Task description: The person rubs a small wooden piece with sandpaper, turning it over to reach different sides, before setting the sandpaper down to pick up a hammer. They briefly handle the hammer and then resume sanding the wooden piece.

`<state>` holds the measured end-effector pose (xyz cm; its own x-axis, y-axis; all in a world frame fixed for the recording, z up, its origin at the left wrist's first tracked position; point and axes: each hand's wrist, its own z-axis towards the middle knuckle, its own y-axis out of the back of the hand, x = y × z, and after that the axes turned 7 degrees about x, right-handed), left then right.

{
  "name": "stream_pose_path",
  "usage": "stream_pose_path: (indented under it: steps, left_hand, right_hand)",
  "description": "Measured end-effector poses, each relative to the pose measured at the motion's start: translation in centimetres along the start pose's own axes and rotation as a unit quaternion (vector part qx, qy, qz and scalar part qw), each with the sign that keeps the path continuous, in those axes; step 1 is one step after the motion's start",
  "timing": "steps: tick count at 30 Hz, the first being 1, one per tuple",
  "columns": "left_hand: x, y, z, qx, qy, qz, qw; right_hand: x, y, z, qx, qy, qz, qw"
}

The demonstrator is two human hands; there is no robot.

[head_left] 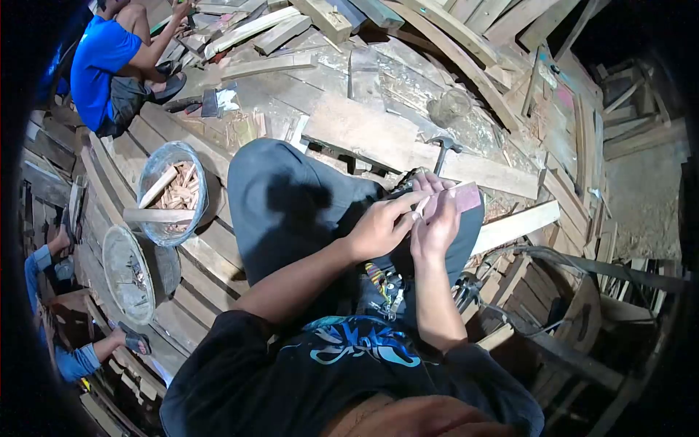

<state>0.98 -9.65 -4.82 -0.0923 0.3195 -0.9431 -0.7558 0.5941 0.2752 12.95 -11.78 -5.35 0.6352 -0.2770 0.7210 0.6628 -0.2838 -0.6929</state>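
Note:
My left hand point(437, 229) is closed around a pinkish-red flat piece point(467, 197), which sticks out to the right above my lap. Between the fingertips of my right hand point(384, 227) is a small light wooden piece point(421, 205), its far end meeting my left hand. Both hands touch or nearly touch over my crossed legs. Just beyond them a hammer point(443, 149) lies with its head on a light board point(495, 173).
A bucket point(145, 223) of small wood pieces and a round basin point(109, 280) stand at the left. A person in blue point(105, 62) sits at the upper left; another person's legs point(80, 360) show at the left edge. Planks point(466, 65) lie ahead, cables point(553, 255) at the right.

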Motion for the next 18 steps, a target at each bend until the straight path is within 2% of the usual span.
stream_pose_path:
  steps: [1, 5, 7, 9, 10, 13, 16, 18]
  left_hand:
    - [-0.4, 0.3, 0.2, 0.023, 0.042, -0.012, 0.999]
    - [-0.3, 0.6, 0.4, -0.007, 0.007, -0.039, 0.999]
    - [-0.8, 1.1, 0.7, -0.029, 0.018, -0.037, 0.999]
    - [-0.3, 1.2, 0.8, -0.026, 0.021, -0.023, 0.999]
    - [-0.1, 1.2, 0.9, -0.025, -0.03, 0.007, 0.999]
    - [0.8, 0.4, 1.0, -0.041, -0.048, 0.014, 0.998]
    - [0.6, 0.2, 0.5, -0.012, -0.025, 0.016, 0.999]
    - [0.6, -0.1, 0.4, -0.042, -0.041, 0.04, 0.998]
  right_hand:
    - [-0.1, -0.2, 0.0, -0.006, 0.001, -0.007, 1.0]
    - [-0.1, -0.5, 0.6, -0.012, 0.002, -0.035, 0.999]
    - [-0.3, -0.2, 0.9, -0.015, 0.006, -0.077, 0.997]
    - [-0.5, -0.6, 0.9, -0.015, -0.022, -0.068, 0.997]
    - [-0.6, -0.9, 1.0, -0.014, -0.034, -0.064, 0.997]
    - [-0.8, -1.1, 1.0, -0.011, -0.043, -0.01, 0.999]
    - [-1.0, -0.3, 1.3, -0.029, -0.044, 0.021, 0.998]
    - [-1.1, -0.2, 1.1, -0.029, -0.044, 0.006, 0.999]
